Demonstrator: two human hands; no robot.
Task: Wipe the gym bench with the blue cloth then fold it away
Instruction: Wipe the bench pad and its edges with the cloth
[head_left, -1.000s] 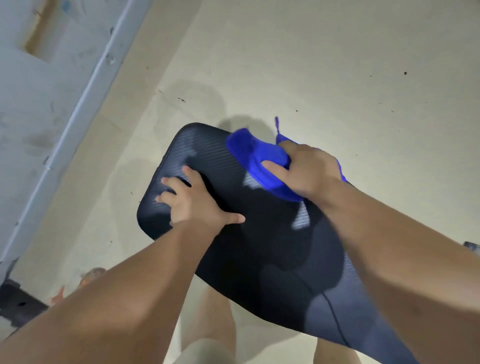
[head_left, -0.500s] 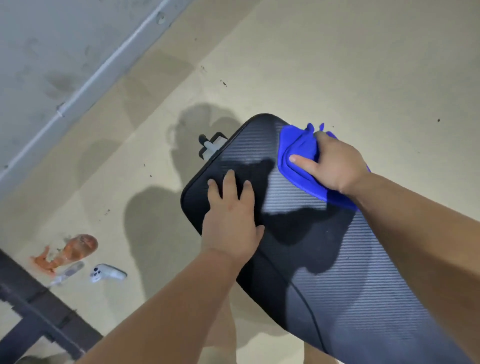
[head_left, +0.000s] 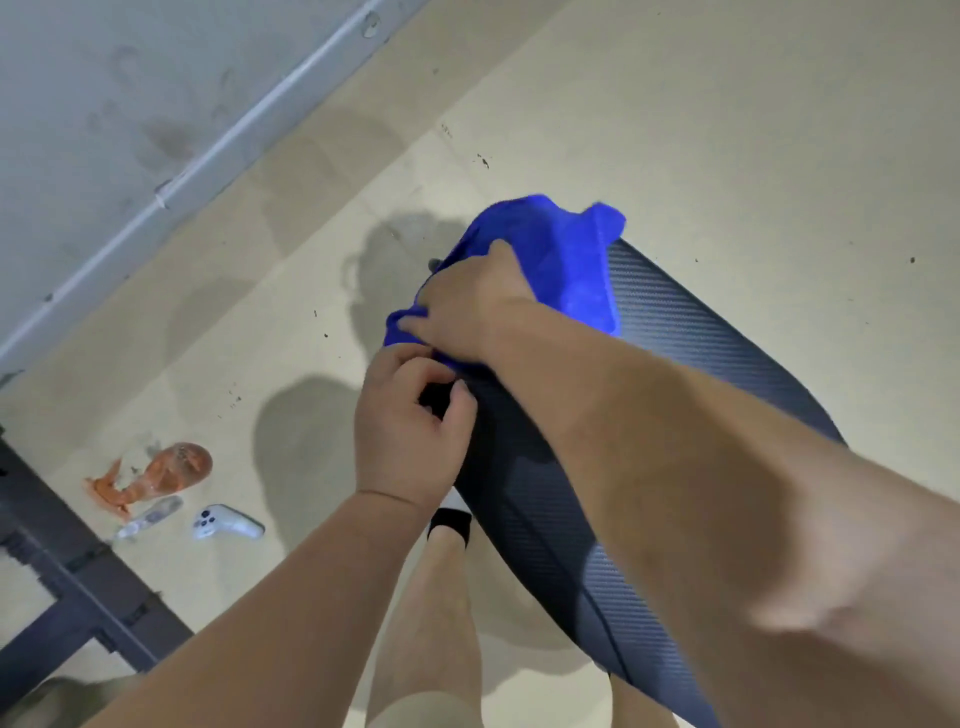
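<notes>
The black ribbed gym bench pad (head_left: 691, 374) runs from the centre toward the lower right. The blue cloth (head_left: 566, 260) is bunched over the pad's far left end. My right hand (head_left: 467, 306) lies on top of the cloth, fingers pointing left over the pad's edge and pressing it down. My left hand (head_left: 410, 431) grips the pad's left edge just below the cloth, fingers curled around the rim. The end of the pad is hidden under the cloth and hands.
On the beige floor at left lie an orange plastic bag (head_left: 156, 475), a clear bottle (head_left: 148, 517) and a white controller (head_left: 226, 522). A dark metal frame (head_left: 67, 566) sits at lower left, a grey wall (head_left: 130, 104) upper left. My legs stand beside the bench.
My right hand has dragged the cloth left across the pad's end to its left edge. My left hand has left the pad's top and now curls around the left edge.
</notes>
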